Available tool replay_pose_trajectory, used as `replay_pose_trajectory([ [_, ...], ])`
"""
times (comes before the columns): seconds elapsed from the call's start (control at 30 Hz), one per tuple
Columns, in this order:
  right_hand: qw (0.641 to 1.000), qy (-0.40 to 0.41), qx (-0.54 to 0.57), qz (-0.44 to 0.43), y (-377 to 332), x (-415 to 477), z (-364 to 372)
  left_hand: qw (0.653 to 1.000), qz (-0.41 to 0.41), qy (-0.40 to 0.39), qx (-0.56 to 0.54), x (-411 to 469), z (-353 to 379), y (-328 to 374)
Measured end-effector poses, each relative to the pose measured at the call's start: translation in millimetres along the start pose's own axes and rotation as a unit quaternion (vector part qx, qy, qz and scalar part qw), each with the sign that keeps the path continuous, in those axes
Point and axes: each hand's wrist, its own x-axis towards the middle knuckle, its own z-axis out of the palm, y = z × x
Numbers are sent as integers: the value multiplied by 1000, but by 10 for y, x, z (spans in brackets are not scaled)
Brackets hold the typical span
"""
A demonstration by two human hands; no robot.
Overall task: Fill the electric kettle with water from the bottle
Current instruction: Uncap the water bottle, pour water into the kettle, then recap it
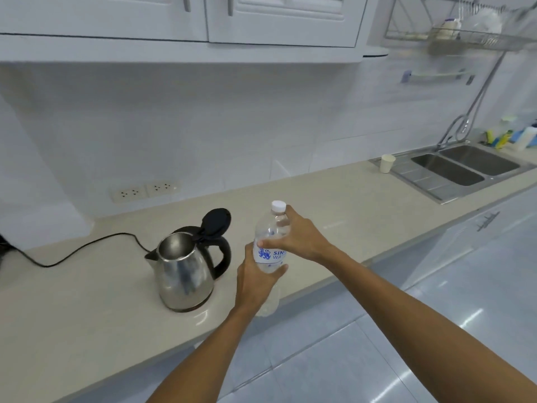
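The clear water bottle [271,251], white cap [278,206] on, is held upright just right of the steel electric kettle [186,269], above the tabletop [87,315] edge. The left hand [255,282] wraps its lower body, fingers clamped; the right hand [299,237] grips its shoulder. The kettle's black lid [215,221] stands open. A paper cup [387,163] sits beside the sink [465,167].

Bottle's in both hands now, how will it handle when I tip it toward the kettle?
The bottle is clear thin plastic, so it probably flexes under a squeeze. It looks mostly full, so likely heavy. Its white cap is still on; nothing pours until that is off. The kettle lid is already open.
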Motion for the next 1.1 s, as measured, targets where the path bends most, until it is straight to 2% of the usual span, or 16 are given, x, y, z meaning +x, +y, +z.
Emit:
replay_pose_trajectory([
  [0.1, 999, 21, -38, -24, 208, 287, -195, 1000, -4, -5, -3, 365, 312, 57],
  [0.27, 998, 39, -31, -30, 566, 1033, -584, 1000, -6, 2, -5, 1209, 804, 110],
  [0.57, 998, 27, -30, -54, 1068, 2388, -964, 998, -31, 51, -15, 2550, 1425, 25],
  [0.8, 998, 26, -6, -64, 1289, 2951, -1038, 994, -55, 95, -20, 3065, 1703, -34],
  [1.1, 998, 23, 4, -50, 1624, 3078, -1022, 995, -42, 91, 11, 3197, 1912, -137],
])
